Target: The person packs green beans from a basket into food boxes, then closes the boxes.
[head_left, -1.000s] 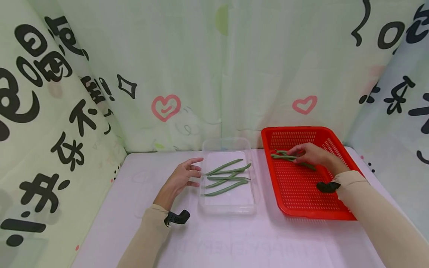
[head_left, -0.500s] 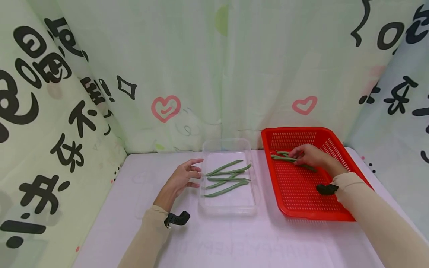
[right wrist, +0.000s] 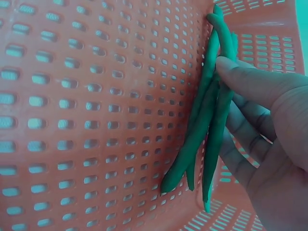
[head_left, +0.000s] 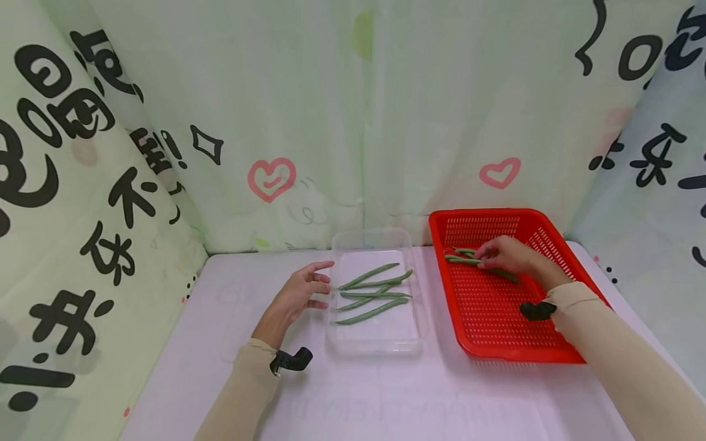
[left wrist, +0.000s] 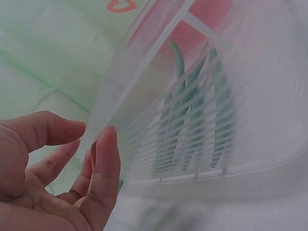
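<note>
Printed fabric hangs behind a pale surface. Right forearm extends over the red basket, with the right hand lowered inside; its grip is clamped on a green bean beside other beans. Left hand is positioned just beside the clear container, palm toward it, thumb and fingers apart. Further beans lie inside that container.
</note>
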A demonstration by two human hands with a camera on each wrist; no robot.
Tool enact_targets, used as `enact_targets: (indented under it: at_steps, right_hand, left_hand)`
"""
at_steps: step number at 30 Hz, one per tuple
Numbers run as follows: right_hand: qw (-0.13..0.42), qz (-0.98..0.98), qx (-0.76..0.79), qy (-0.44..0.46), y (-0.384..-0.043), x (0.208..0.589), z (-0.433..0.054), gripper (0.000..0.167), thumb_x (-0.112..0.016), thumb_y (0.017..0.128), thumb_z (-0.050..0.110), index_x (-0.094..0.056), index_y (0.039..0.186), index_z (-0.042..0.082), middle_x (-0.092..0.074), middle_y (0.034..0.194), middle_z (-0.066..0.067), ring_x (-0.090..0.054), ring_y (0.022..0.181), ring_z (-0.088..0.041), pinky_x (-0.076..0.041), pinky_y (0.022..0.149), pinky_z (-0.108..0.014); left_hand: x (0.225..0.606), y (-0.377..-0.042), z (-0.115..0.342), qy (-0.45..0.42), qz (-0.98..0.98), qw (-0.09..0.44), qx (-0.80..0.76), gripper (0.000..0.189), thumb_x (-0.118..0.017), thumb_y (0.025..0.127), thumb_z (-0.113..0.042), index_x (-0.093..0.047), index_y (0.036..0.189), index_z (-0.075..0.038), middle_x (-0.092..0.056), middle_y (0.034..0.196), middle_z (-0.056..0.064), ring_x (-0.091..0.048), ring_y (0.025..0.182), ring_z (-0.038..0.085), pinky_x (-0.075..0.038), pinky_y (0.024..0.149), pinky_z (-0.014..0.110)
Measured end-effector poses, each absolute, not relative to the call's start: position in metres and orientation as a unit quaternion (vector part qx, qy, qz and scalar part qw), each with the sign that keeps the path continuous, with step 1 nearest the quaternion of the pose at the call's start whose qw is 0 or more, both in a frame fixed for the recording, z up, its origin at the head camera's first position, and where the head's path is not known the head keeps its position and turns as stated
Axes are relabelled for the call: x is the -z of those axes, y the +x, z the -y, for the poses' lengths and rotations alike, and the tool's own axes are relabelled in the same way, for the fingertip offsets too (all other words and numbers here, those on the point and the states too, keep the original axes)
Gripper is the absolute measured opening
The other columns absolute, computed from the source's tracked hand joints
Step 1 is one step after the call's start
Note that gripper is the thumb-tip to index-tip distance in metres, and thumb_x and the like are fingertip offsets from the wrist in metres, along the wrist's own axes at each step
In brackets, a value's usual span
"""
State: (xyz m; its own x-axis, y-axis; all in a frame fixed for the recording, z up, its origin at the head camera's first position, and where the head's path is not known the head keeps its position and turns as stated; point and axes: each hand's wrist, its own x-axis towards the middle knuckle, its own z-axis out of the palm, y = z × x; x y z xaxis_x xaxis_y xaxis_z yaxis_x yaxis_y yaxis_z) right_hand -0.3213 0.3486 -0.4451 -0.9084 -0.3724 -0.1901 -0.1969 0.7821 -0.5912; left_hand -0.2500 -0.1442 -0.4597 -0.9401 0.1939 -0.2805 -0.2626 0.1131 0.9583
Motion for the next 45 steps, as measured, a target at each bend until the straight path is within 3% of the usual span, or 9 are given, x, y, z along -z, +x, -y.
enact_targets:
  at_steps: [14,30,45]
  right_hand:
    - [0.138,-0.919,0.329,-0.169,-0.317,0.422,-0.349,0.023,-0.072,0.093,0.009,-0.073,0.115,0.003,-0.071,0.102,-0.008,-0.059,0.09,-0.025,-0.055,0.076,-0.025]
    - [0.121,-0.913,0.352,-0.164,-0.303,0.401,-0.335,0.027,-0.075,0.092,0.01,-0.072,0.118,0.005,-0.069,0.109,-0.017,-0.059,0.092,-0.027,-0.057,0.077,-0.033]
    - [0.112,-0.907,0.366,-0.178,-0.297,0.385,-0.324,0.026,-0.076,0.091,0.014,-0.072,0.116,0.008,-0.07,0.104,-0.009,-0.059,0.09,-0.025,-0.058,0.074,-0.031]
  left_hand:
    - [0.455,-0.254,0.143,-0.017,-0.729,0.165,-0.664,0.053,-0.06,0.098,-0.002,-0.053,0.148,-0.016,-0.056,0.111,0.01,-0.061,0.091,0.022,-0.061,0.068,0.034]
    - [0.46,-0.253,0.144,-0.019,-0.727,0.166,-0.666,0.052,-0.061,0.097,-0.002,-0.056,0.146,-0.019,-0.056,0.113,0.011,-0.061,0.092,0.022,-0.061,0.068,0.034]
    - [0.462,-0.25,0.144,-0.023,-0.727,0.167,-0.666,0.051,-0.061,0.098,-0.002,-0.055,0.147,-0.019,-0.056,0.113,0.011,-0.061,0.093,0.023,-0.061,0.068,0.033]
